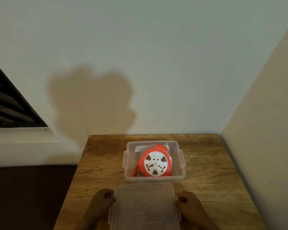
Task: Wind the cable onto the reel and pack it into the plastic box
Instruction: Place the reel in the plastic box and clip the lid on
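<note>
Head view, both hands [105, 199] [186, 200] gripping lid [144, 206] edges, near box [154, 177]

Both hands are low and near the table's front edge, left hand [105, 199] and right hand [187, 200] each clasping an opposite side of the lid [144, 208].

Wooden table [96, 163] against pale wall [140, 47], corner.

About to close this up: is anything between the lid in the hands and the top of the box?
Nothing visible is. The lid, held by the left hand and right hand, sits just in front of the open plastic box. The reel lies inside; whether it rises above the rim cannot be told.
</note>
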Available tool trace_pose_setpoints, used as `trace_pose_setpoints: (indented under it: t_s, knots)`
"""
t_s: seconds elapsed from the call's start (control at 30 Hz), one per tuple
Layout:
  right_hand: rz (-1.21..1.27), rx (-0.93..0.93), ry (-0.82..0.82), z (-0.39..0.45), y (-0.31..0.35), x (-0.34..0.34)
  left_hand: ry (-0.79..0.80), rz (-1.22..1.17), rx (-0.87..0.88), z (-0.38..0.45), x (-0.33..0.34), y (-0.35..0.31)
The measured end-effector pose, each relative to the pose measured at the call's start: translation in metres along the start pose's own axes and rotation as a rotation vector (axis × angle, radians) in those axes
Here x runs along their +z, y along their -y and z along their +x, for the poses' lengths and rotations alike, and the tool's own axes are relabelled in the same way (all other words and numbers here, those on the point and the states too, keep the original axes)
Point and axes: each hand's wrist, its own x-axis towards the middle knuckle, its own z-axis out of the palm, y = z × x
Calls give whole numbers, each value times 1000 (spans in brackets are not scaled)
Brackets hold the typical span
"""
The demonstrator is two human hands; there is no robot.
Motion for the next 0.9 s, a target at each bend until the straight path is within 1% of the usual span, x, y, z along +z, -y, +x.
trace_pose_setpoints:
  t_s: [0.1, 0.2, 0.3, 0.37, 0.43, 0.53, 0.6, 0.63, 0.7, 0.73, 0.77, 0.8, 0.83, 0.87, 0.9]
  knots:
    - [4, -63, -23, -8, 7, -8, 25, -86, -40, -8, -17, -7]
    - [57, -150, 15, -20, 14, -24, 110, -235, -56, -19, -44, -16]
    - [194, -208, 44, -32, 26, -46, 193, -347, 33, -28, -71, -26]
    - [306, -250, 22, -38, 39, -60, 218, -384, 127, -33, -84, -38]
    - [400, -282, -63, -41, 53, -73, 208, -443, 236, -37, -91, -54]
    - [479, -349, -235, -37, 73, -88, 106, -541, 428, -39, -92, -84]
    - [543, -400, -352, -34, 86, -91, 71, -637, 547, -43, -89, -106]
    - [581, -419, -410, -32, 93, -90, 73, -718, 590, -45, -86, -117]
    - [643, -430, -515, -27, 107, -85, 45, -860, 607, -42, -78, -132]
    - [650, -416, -558, -24, 112, -81, 2, -857, 632, -37, -72, -134]
    - [654, -397, -584, -22, 115, -78, -58, -752, 669, -33, -68, -136]
    - [675, -385, -588, -20, 118, -75, -138, -575, 693, -28, -65, -136]
    - [712, -384, -569, -18, 119, -72, -213, -407, 708, -25, -62, -137]
    - [749, -393, -548, -18, 119, -70, -264, -345, 710, -18, -58, -138]
    - [774, -411, -528, -18, 119, -69, -309, -293, 764, -17, -57, -139]
